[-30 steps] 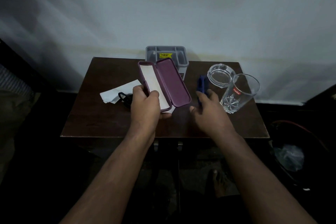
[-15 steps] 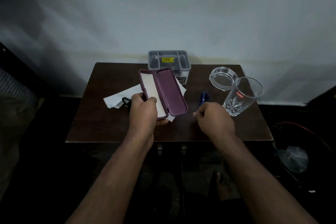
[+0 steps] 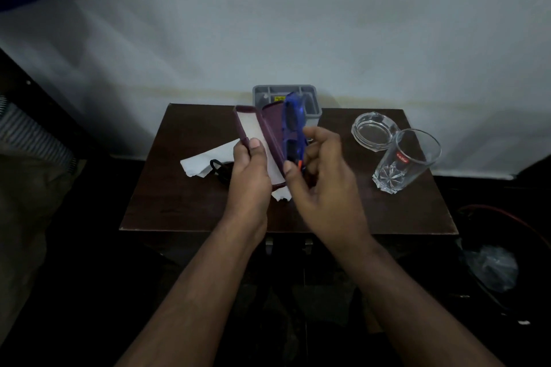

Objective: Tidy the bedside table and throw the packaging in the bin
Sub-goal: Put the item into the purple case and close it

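Since the earlier frame the blue glasses (image 3: 293, 125) have left the tabletop beside the tumbler and now stand upright in the right hand (image 3: 325, 185), pinched between thumb and curled fingers, just against the open lid of the maroon glasses case (image 3: 262, 140). The left hand (image 3: 249, 179) grips the case's near end, thumb lying on its pale lining, holding it above the dark wooden bedside table (image 3: 387, 211). The glasses are translucent blue with an orange spot near the thumb. On the table: one case, one pair of glasses, one white paper wrapper (image 3: 208, 159) partly under the hands, one black cord (image 3: 219, 170), one grey compartment organiser (image 3: 311, 104) at the back, one glass ashtray (image 3: 374, 131) and one clear tumbler (image 3: 405, 165). A dark bin (image 3: 504, 265) stands lower right.
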Demonstrator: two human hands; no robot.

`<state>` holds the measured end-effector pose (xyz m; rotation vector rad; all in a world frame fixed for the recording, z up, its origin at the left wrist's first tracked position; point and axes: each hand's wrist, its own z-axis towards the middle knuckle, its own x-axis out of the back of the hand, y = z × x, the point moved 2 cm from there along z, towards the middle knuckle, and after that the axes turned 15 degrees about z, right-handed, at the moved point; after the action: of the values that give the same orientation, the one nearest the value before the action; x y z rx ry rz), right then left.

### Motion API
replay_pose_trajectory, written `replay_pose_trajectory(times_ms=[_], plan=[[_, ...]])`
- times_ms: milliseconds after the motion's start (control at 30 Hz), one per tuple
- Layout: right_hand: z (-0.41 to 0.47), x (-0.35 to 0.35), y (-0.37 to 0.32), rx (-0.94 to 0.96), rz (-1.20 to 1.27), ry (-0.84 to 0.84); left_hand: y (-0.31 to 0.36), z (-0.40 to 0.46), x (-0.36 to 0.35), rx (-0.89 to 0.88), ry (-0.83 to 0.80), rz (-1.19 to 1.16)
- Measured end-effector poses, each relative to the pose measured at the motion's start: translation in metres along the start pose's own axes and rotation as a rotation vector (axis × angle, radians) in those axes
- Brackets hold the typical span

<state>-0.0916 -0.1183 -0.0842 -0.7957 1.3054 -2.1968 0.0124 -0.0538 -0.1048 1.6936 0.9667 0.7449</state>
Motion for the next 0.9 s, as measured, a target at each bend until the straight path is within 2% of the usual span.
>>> replay_pose_trajectory(times_ms=[133,267,433,667,800,900], plan=[[0.005,-0.0075,0.0109,-0.079,-0.017,-0.02,-0.0027,0.0018,-0.006,0.09,-0.076,-0.17],[0.0076,-0.0101,0.0126,-0.08,-0.074,-0.101,-0.008,0.0036,-0.0099,0.11,-0.145,-0.183],[0.0043,-0.0123,0.0095,-0.056,-0.119,-0.187,-0.0077,0.0045,-0.0062,0.146,-0.104,-0.223],[0.0047,-0.0112,0.0076,-0.041,-0.228,-0.148,-0.0062,0.0035,-0.003,0.152,-0.093,-0.181],[0.004,-0.0117,0.0096,-0.043,-0.221,-0.134,-0.0061,0.0015,-0.0059,0.104,-0.096,-0.108],[0.0047,-0.0108,0.0067,-0.007,-0.223,-0.121,-0.0058,0.0017,-0.0076,0.105,-0.087,-0.141]])
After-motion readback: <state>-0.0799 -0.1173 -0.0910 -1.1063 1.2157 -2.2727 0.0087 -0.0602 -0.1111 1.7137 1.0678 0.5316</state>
